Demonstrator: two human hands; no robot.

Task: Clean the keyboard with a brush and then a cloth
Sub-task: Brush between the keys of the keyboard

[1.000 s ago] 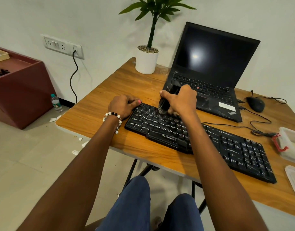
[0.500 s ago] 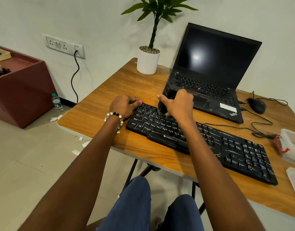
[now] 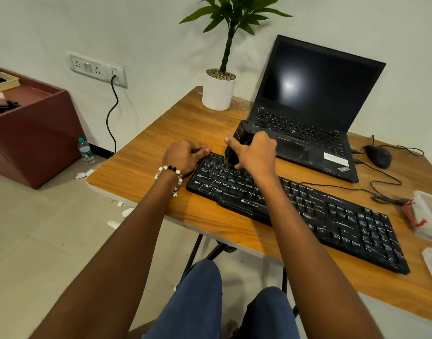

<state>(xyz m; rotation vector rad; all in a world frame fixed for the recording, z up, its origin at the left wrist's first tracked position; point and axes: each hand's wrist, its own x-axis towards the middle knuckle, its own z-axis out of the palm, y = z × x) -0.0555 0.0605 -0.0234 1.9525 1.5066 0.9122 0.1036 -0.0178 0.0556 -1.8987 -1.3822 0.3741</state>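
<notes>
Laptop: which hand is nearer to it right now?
Right. The right hand grips the brush just in front of the laptop, at its near left corner. The left hand rests at the keyboard's far left end, farther from it.

The table (image 3: 146, 167) has a wood-grain top with a soft sheen and a pale edge band. The keyboard (image 3: 332, 216) is black plastic, its keys streaked with whitish dust. The brush (image 3: 242, 137) looks like dark, hard plastic with dark bristles. The laptop (image 3: 308, 152) is matt black, its screen glossy. The plant pot (image 3: 218, 94) is smooth and white. The plastic box (image 3: 427, 216) is translucent. The floor tiles (image 3: 26, 241) are smooth.
</notes>
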